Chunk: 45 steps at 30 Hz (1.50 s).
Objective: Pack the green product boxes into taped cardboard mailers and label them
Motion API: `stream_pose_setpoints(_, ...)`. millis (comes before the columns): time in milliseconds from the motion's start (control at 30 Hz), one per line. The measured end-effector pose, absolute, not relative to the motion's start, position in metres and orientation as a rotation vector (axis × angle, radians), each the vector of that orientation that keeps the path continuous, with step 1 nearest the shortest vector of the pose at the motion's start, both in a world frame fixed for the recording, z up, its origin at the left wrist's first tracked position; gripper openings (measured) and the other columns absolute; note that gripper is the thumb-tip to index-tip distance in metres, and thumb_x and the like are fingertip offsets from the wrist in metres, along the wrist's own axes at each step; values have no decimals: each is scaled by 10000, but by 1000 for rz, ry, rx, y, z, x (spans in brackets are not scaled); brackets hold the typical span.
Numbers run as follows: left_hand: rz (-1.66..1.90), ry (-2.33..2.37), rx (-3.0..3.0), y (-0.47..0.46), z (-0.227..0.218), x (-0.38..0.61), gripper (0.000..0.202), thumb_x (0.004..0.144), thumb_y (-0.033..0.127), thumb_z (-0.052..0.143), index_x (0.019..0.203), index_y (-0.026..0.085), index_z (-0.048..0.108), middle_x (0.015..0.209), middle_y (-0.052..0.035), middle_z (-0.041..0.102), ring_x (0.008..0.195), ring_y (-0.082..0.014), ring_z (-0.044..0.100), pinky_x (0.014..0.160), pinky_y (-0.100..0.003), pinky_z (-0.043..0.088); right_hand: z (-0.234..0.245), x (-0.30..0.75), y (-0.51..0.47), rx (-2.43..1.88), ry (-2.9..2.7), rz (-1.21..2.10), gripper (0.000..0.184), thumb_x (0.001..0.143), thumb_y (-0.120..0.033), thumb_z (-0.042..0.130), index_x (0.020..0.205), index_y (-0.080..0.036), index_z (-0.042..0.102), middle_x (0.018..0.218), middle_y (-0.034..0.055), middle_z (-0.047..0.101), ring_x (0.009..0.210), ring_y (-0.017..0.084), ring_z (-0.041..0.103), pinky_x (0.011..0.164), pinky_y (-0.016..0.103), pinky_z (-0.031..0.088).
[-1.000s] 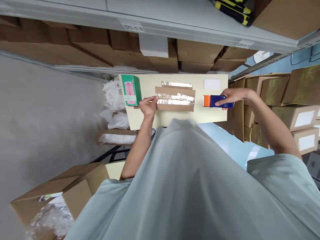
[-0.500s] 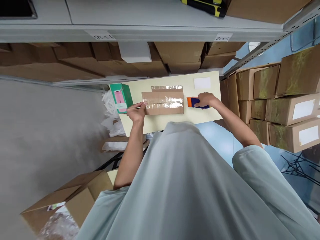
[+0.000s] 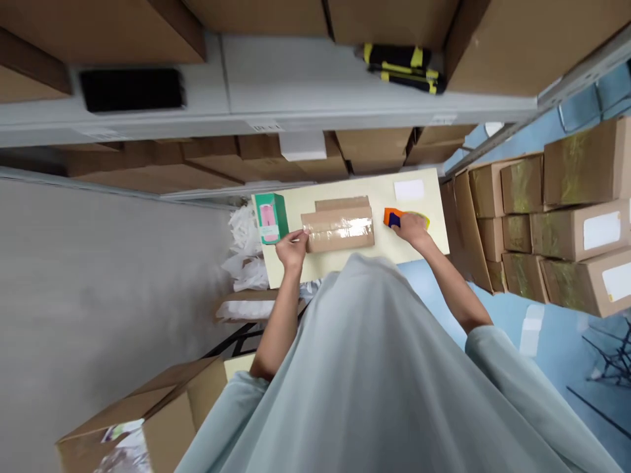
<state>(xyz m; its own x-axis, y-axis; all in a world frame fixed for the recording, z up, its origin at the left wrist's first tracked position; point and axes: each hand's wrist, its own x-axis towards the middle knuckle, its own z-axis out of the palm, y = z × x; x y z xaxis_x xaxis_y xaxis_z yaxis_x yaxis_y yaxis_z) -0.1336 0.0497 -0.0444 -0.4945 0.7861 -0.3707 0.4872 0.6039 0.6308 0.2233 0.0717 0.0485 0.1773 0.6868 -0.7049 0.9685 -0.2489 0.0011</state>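
Note:
A taped brown cardboard box (image 3: 338,240) lies on the cream tabletop (image 3: 340,265), with shiny clear tape along its upper face. My left hand (image 3: 292,249) is closed at the box's left end, thumb and fingers pinched at its edge by the tape; the fingertips' exact hold is hard to see. To the right of the box, my right hand (image 3: 413,228) grips an orange, blue and yellow tape dispenser (image 3: 393,217), apart from the box. A green box with a pink bottle picture (image 3: 271,220) stands just beyond my left hand.
A white label (image 3: 409,190) lies at the table's far right. Behind it rises a shelf (image 3: 296,92) with cartons, a black phone (image 3: 132,90) and black-yellow cutters (image 3: 404,66). Stacked cartons (image 3: 557,230) stand right; an open carton (image 3: 172,407) sits lower left.
The view has shifted, showing more of the shelf. My right hand has turned the tape dispenser somewhat, still right of the box. My left hand stays at the box's left end.

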Motion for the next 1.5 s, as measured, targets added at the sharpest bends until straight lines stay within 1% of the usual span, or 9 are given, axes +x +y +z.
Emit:
stream_pose_setpoints(133,784,2111,1251,57,-8,-110,413,913,240,766,1305,116,800,1287,-179,804,979,-289,783,1097,-501,620,92,225,81,2138,1684,-944,520,1105,-520,649,1403,-100,720,1289,243,832,1209,406,812,942,415,620)
stream_pose_setpoints(367,1425,1438,1862,135,99,-19,392,1102,281,625,1477,253,736,1376,-127,740,1311,-284,716,1196,-455,595,188,171,173,2086,2400,-883,510,1082,-418,590,1514,-147,617,1314,169,827,1209,355,799,971,384,613)
stream_pose_setpoints(567,1558,1495,1749,210,144,3,637,977,60,556,1601,170,622,1577,-202,630,1495,-322,653,1318,-491,531,240,112,262,1903,2609,-320,529,1111,-316,509,1578,-72,557,1394,255,786,1353,395,732,1154,484,542)
stream_pose_setpoints(700,1382,1515,1732,229,137,0,730,935,37,544,1661,116,559,1712,-231,577,1623,-363,564,1392,-556,454,243,86,297,1861,2466,-200,465,1118,-297,555,1554,-147,615,1442,217,783,1387,354,726,1196,451,523)
stream_pose_setpoints(867,1229,1528,1743,203,106,-4,690,982,128,579,1671,96,552,1739,-229,576,1643,-354,553,1412,-544,424,227,73,311,1863,2417,-185,490,1125,-264,543,1585,-106,603,1513,227,746,1447,328,682,1271,455,482)
stream_pose_setpoints(1033,1123,1597,1565,150,43,-49,657,975,277,694,1608,115,624,1697,-238,620,1614,-385,583,1382,-558,451,189,91,273,1975,2611,-27,698,1144,-258,358,1783,14,298,1839,293,378,1740,359,327,1442,574,229)
stream_pose_setpoints(1167,1005,1837,1246,85,-20,-121,597,931,320,746,1503,154,714,1572,-228,725,1513,-404,666,1321,-558,501,114,120,177,2196,2641,-278,763,1168,-382,237,1827,-4,167,1910,258,235,1808,348,175,1459,607,206)
stream_pose_setpoints(1333,680,1920,1058,28,-42,-155,483,1000,327,661,1434,129,739,1378,-222,820,1344,-364,761,1165,-475,584,20,123,49,2392,2166,-1030,872,1150,-542,294,1793,39,205,1847,337,335,1765,378,324,1420,598,327)
stream_pose_setpoints(1500,541,1911,1196,36,-37,-123,478,1074,471,643,1419,156,744,1338,-205,833,1293,-392,767,1121,-464,564,-19,109,26,2600,1814,-1239,1027,1112,-689,406,1807,17,133,1837,334,367,1704,366,454,1339,518,454)
